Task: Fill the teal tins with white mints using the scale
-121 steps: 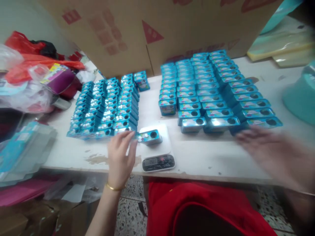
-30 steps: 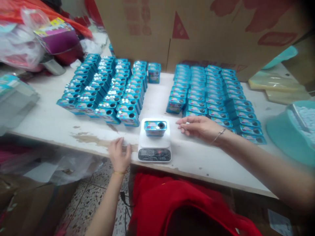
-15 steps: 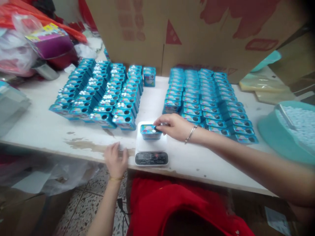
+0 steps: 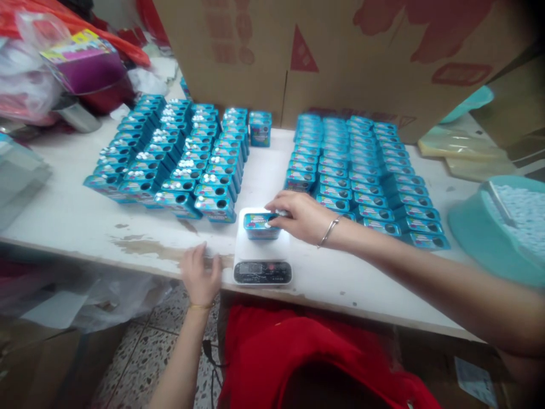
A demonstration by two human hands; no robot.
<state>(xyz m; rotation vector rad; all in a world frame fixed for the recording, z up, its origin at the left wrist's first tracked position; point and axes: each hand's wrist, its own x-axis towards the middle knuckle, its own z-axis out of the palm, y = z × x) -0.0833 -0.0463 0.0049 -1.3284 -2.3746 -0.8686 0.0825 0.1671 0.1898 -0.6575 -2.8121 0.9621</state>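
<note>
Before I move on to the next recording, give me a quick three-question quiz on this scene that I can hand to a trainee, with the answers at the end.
1. Which hand has its fingers at the blue box on the scale?
A) left
B) right
C) neither

2. True or false: the left hand is holding a blue box.

3. Fill in the missing word: at the far right, many white pieces lie in a teal ____.

Key:
1. B. The right hand has its fingers at the right end of the box's top.
2. False. It is at the front edge of the table, fingers spread, with no box in it.
3. tub
</note>
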